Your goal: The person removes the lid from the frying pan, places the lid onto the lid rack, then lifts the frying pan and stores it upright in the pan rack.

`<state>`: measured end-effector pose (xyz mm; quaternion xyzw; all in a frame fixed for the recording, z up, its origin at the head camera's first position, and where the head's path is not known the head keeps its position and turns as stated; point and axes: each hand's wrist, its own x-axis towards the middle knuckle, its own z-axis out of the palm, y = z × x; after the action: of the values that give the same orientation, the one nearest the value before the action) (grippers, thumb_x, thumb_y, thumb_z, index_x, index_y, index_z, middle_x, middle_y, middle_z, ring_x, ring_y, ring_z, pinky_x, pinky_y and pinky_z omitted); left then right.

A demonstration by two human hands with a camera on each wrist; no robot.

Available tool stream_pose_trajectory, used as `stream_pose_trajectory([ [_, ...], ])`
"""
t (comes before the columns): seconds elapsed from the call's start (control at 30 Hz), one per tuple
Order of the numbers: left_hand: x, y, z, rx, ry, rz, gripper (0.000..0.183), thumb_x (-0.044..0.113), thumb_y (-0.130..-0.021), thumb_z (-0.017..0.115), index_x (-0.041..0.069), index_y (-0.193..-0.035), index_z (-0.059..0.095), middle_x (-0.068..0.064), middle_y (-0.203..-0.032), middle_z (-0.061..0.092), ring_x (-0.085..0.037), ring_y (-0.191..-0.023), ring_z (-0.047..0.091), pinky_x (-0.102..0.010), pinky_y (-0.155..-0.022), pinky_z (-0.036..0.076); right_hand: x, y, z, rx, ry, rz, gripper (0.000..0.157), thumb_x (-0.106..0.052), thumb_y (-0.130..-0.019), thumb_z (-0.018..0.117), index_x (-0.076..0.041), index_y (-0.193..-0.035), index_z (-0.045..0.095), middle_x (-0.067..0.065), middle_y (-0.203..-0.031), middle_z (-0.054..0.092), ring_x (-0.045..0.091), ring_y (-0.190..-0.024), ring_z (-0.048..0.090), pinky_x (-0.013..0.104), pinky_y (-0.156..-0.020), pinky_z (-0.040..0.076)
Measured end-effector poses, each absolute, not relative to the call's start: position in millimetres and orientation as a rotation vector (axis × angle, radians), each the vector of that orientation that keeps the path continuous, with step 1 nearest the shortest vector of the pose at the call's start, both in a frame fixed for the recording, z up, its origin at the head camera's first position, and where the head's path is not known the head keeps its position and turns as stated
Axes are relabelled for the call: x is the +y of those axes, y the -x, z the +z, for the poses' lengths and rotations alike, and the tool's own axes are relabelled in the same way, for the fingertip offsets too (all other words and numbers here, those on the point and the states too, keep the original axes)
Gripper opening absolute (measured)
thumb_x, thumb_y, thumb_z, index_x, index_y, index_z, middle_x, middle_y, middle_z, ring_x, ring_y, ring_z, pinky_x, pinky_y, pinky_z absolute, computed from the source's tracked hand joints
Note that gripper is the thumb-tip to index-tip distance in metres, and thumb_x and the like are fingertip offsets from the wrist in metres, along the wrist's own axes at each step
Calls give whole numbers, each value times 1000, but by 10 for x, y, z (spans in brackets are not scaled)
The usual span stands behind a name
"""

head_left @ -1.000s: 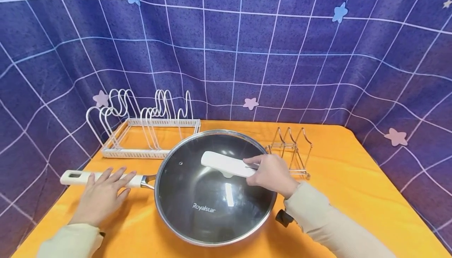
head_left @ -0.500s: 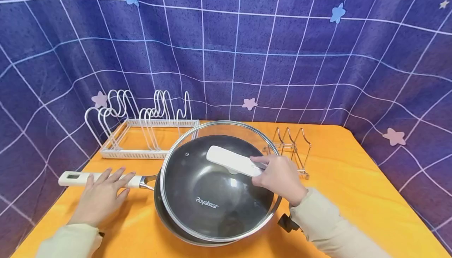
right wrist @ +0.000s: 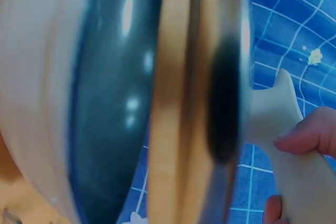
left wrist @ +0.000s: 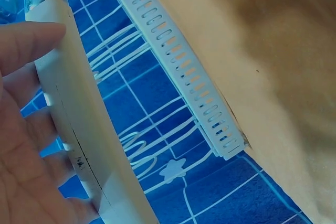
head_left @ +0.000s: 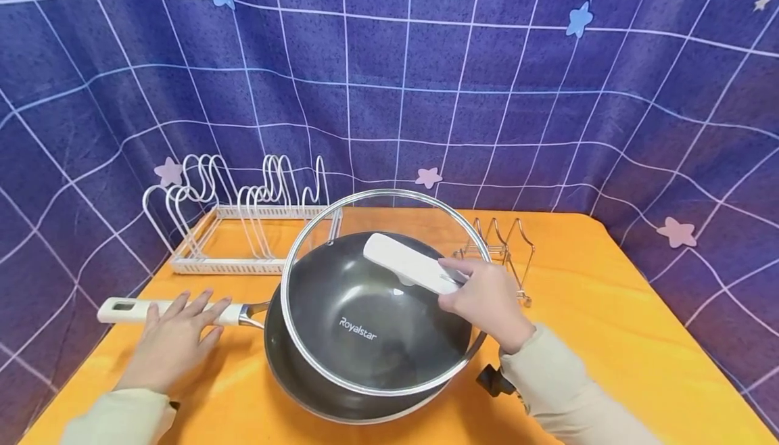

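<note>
A dark-coated pan with a cream handle sits on the orange tabletop. My left hand rests over that handle, fingers extended across it; the left wrist view shows the thumb against the handle and the fingers passing behind. Above the pan, a glass lid is raised and tilted, far side higher. My right hand grips the lid's white handle at its right end. In the right wrist view a gap separates lid and pan, and my thumb presses the lid handle.
A white wire rack stands behind the pan at the left. A smaller metal wire rack is at the right, partly behind the lid and right hand. A blue grid-patterned curtain encloses the back and sides of the orange table.
The lid has lifted off the pan, rising and shifting slightly right in my right hand, its tilt growing and the pan's near rim uncovered. My left hand has stayed on the pan handle.
</note>
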<state>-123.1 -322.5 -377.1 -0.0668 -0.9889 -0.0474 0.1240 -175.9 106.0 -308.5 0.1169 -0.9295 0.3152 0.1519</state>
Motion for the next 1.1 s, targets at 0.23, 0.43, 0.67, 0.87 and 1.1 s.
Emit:
stream_pose_trajectory([
  [0.23, -3218, 1223, -3757, -2889, 198, -124, 45, 22, -88, 64, 6, -129, 58, -29, -136, 45, -58, -122, 35, -79, -96, 10, 1110, 1713, -3053, -2597, -334, 820, 52, -16, -56, 74, -15, -108, 75, 10, -100, 72, 25, -77, 64, 33, -55, 43],
  [0.43, -3184, 1210, -3750, -2870, 260, -124, 60, 29, -90, 63, 10, -143, 44, -29, -141, 40, -57, -123, 36, -76, -97, 16, 1150, 1687, -3037, -2557, -355, 797, 51, -14, -57, 72, -14, -108, 75, 9, -102, 72, 26, -90, 66, 36, -58, 46],
  [0.67, -3096, 1234, -3651, -2743, 420, -198, 74, 32, -92, 60, 17, -153, 22, -21, -147, 37, -48, -134, 28, -64, -110, 9, 1230, 1651, -3031, -2474, -391, 749, 49, -10, -57, 73, -11, -105, 76, 12, -98, 72, 28, -89, 67, 37, -55, 47],
  [0.87, -2917, 1285, -3574, -2697, 538, -141, 66, 37, -94, 57, 17, -150, 31, -21, -145, 40, -46, -138, 21, -61, -112, 3, 1358, 1656, -2999, -2437, -377, 702, 49, -12, -56, 75, -10, -104, 76, 11, -98, 72, 29, -89, 67, 40, -58, 49],
  [1.1, -2779, 1377, -3518, -2513, 745, -177, 51, 38, -94, 56, 7, -134, 54, -20, -135, 52, -30, -142, 22, -34, -117, 2, 1510, 1659, -2970, -2379, -381, 615, 47, -11, -56, 77, -8, -102, 76, 12, -92, 73, 31, -81, 66, 38, -52, 45],
])
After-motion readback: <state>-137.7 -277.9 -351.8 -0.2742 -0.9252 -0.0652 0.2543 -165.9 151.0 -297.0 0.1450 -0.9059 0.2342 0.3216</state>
